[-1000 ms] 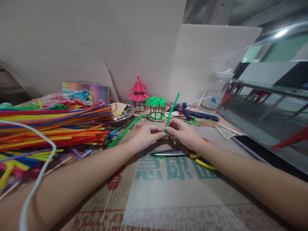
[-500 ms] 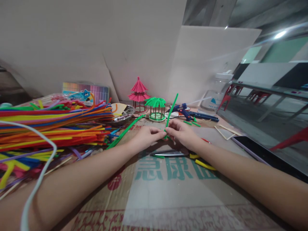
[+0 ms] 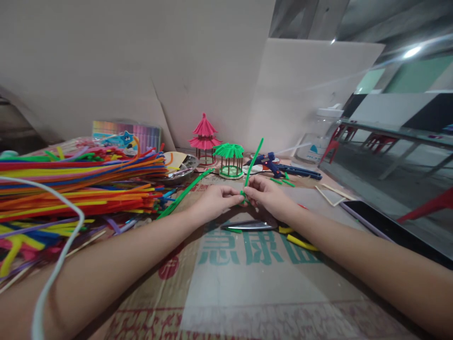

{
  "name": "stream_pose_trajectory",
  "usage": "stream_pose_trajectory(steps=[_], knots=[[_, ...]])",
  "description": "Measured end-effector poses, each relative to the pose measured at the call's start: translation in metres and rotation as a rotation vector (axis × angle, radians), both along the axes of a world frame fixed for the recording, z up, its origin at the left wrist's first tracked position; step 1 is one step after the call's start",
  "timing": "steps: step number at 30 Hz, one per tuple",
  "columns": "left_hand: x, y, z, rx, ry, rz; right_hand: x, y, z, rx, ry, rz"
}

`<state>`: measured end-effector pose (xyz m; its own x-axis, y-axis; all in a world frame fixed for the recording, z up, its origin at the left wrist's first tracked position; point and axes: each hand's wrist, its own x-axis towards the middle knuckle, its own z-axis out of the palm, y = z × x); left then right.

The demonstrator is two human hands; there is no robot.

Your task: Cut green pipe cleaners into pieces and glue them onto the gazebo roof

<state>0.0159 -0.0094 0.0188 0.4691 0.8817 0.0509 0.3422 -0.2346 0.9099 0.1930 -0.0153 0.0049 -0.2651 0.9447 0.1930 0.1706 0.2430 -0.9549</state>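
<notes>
A green pipe cleaner (image 3: 254,159) rises upright from between my two hands, its lower end bent or coiled at the fingertips. My left hand (image 3: 218,203) pinches that lower end between thumb and forefinger. Close beside it, my right hand (image 3: 266,196) is closed on the same pipe cleaner. The fingers partly hide the bent part. Just beyond stands a small green-roofed pavilion (image 3: 229,160) on thin brown posts, next to a pink two-tiered pavilion (image 3: 204,137). A metal tool (image 3: 249,226), perhaps scissors, lies below my hands beside a green scrap.
Bundles of coloured pipe cleaners (image 3: 78,184) fill the left, crossed by a white cable (image 3: 72,210). Marker pens (image 3: 145,135) stand behind. A blue glue gun (image 3: 271,163), clear jug (image 3: 313,139) and phone (image 3: 392,226) sit on the right. Yellow pieces (image 3: 300,242) lie near my right forearm.
Both hands stay almost in place. The upright end of the green pipe cleaner leans very slightly further right, and the fingers at its lower end have shifted a little.
</notes>
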Motion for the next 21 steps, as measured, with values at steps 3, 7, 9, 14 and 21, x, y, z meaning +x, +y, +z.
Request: stream_pose_trajectory(steps=[3,7,9,14,21], knots=[[-0.002,0.003,-0.004,0.012,0.007,-0.029,0.000,0.000,-0.001,0.000,0.002,0.018],[-0.003,0.004,-0.006,0.037,0.032,-0.040,0.000,0.000,0.000,0.006,0.000,0.020],[-0.003,0.004,-0.006,0.044,0.031,-0.044,0.000,-0.001,0.001,0.007,-0.001,0.015],[-0.003,0.005,-0.007,0.042,0.009,-0.037,-0.001,-0.003,0.003,-0.012,-0.008,0.003],[-0.004,0.007,-0.011,0.007,0.051,-0.033,-0.001,-0.003,0.003,-0.005,-0.023,0.025]])
